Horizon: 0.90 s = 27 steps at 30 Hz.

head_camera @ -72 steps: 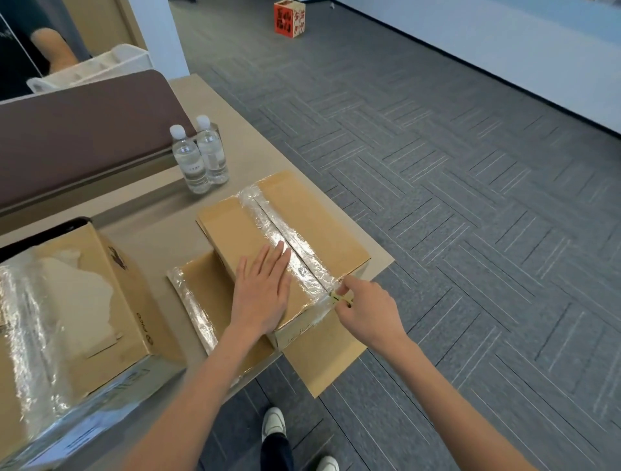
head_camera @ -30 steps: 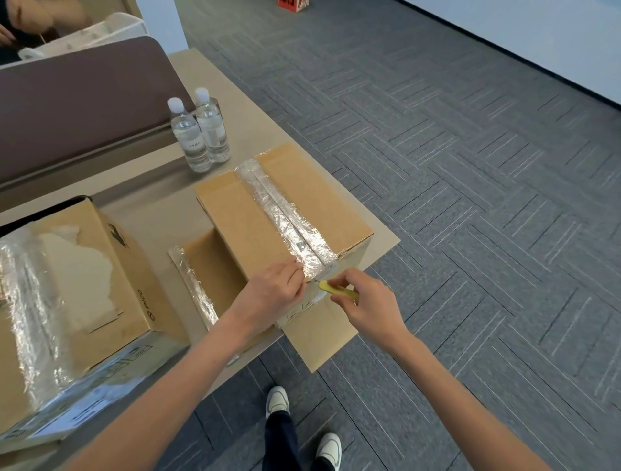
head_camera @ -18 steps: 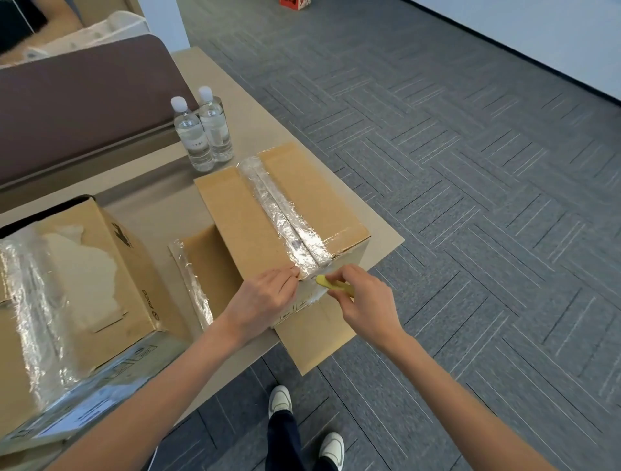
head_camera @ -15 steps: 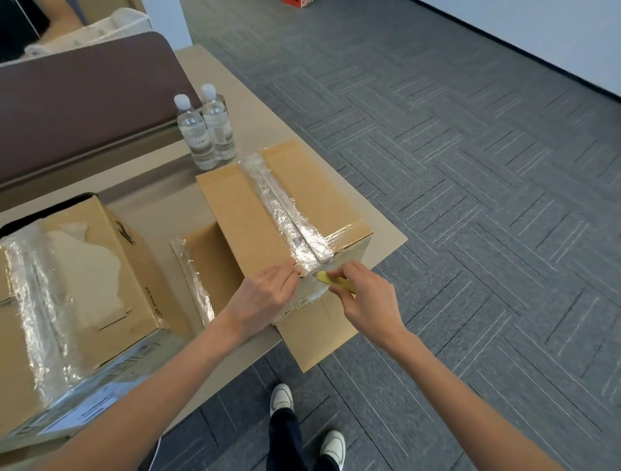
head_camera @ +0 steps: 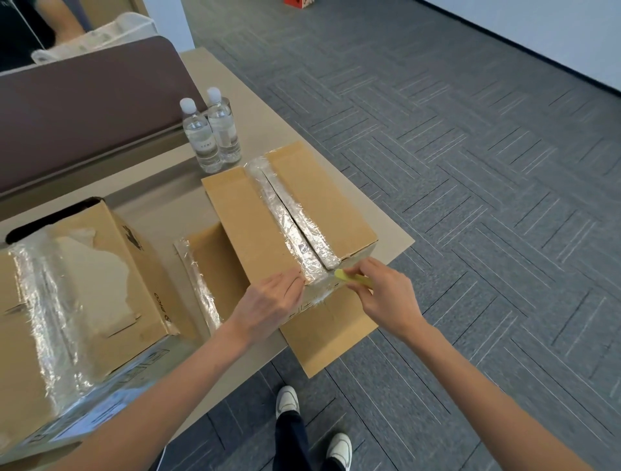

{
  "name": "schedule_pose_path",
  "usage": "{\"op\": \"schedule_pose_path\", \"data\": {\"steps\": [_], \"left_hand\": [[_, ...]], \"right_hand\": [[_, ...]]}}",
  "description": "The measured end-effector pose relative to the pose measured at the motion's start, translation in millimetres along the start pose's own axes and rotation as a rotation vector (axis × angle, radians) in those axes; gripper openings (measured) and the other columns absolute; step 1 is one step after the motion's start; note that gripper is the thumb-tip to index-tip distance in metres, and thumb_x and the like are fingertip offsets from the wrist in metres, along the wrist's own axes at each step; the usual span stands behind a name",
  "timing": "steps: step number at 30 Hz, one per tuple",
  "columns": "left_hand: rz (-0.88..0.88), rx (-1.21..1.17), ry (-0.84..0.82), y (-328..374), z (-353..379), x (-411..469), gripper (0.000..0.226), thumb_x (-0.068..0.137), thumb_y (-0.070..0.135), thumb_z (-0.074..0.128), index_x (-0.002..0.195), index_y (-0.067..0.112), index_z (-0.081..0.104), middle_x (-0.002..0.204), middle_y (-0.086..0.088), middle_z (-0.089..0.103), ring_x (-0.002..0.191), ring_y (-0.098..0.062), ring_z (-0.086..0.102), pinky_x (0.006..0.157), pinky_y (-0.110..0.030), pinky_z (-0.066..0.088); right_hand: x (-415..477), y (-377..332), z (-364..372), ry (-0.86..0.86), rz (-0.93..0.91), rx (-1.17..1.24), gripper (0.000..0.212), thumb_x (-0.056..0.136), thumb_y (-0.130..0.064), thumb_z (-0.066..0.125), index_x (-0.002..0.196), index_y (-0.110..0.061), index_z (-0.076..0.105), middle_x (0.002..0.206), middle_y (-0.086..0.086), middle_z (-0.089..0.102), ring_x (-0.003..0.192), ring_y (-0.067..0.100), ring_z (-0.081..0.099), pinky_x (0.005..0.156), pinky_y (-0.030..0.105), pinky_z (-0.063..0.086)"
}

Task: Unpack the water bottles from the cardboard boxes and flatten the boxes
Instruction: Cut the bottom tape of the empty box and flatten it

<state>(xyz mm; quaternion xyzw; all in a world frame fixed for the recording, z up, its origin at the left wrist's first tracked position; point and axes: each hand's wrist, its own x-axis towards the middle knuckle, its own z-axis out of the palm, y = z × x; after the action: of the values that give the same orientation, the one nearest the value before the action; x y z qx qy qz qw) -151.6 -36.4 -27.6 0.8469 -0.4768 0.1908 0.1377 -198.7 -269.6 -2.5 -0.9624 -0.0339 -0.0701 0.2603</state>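
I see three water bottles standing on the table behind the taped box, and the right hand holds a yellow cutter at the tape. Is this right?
Not quite: the head view shows two water bottles, not three, standing on the table behind the taped box. The right hand does hold a yellow cutter at the tape.

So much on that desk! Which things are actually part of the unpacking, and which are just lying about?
Part of the job:
taped box
yellow cutter in the right hand
left hand steadying the box
big box
two water bottles
flat cardboard

Just lying about:
brown divider
red box on the floor
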Motion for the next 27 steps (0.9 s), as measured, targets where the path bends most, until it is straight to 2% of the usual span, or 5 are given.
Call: {"op": "schedule_pose_path", "data": {"steps": [3,8,13,19,27], "left_hand": [[-0.078,-0.038,0.020,2,-3,3,0.019,0.096,0.012,0.053,0.090,0.005,0.070,0.093,-0.004,0.070,0.064,-0.009,0.064,0.056,-0.017,0.052],[-0.184,-0.107,-0.010,-3,-3,7,0.011,0.095,0.023,0.062,0.090,0.013,0.065,0.088,0.004,0.064,0.061,-0.005,0.054,0.047,-0.016,0.045],[-0.237,-0.141,-0.041,-9,3,21,0.020,0.097,0.030,0.053,0.105,0.013,0.058,0.105,-0.001,0.058,0.086,-0.014,0.056,0.072,-0.029,0.050],[-0.345,-0.141,-0.130,-16,13,18,0.036,0.102,0.033,0.040,0.134,0.020,0.049,0.147,0.005,0.044,0.133,-0.012,0.042,0.111,-0.036,0.030],[-0.401,-0.133,-0.193,-16,17,15,0.043,0.103,0.036,0.037,0.144,0.023,0.041,0.155,0.010,0.034,0.142,-0.010,0.032,0.119,-0.044,0.019]], "right_hand": [[-6,-2,-3,-0.012,-0.009,0.016,0.006,0.092,-0.026,0.065,0.095,-0.021,0.063,0.090,-0.012,0.068,0.070,0.011,0.063,0.059,0.034,0.052],[-12,-9,6,0.052,0.300,0.371,0.016,0.098,-0.015,0.054,0.083,-0.017,0.061,0.061,-0.002,0.063,0.044,0.007,0.046,0.047,0.025,0.033],[-9,-30,18,0.123,0.563,0.520,0.018,0.099,-0.013,0.052,0.086,-0.012,0.064,0.060,-0.001,0.064,0.044,0.000,0.051,0.050,0.018,0.035],[-8,-36,21,0.196,0.647,0.534,0.020,0.099,-0.014,0.051,0.085,-0.010,0.065,0.060,-0.001,0.065,0.042,0.001,0.049,0.046,0.016,0.035],[-7,-42,33,0.198,0.665,0.640,0.021,0.099,-0.011,0.050,0.082,-0.008,0.063,0.057,0.002,0.063,0.040,0.004,0.042,0.047,0.025,0.036]]}}
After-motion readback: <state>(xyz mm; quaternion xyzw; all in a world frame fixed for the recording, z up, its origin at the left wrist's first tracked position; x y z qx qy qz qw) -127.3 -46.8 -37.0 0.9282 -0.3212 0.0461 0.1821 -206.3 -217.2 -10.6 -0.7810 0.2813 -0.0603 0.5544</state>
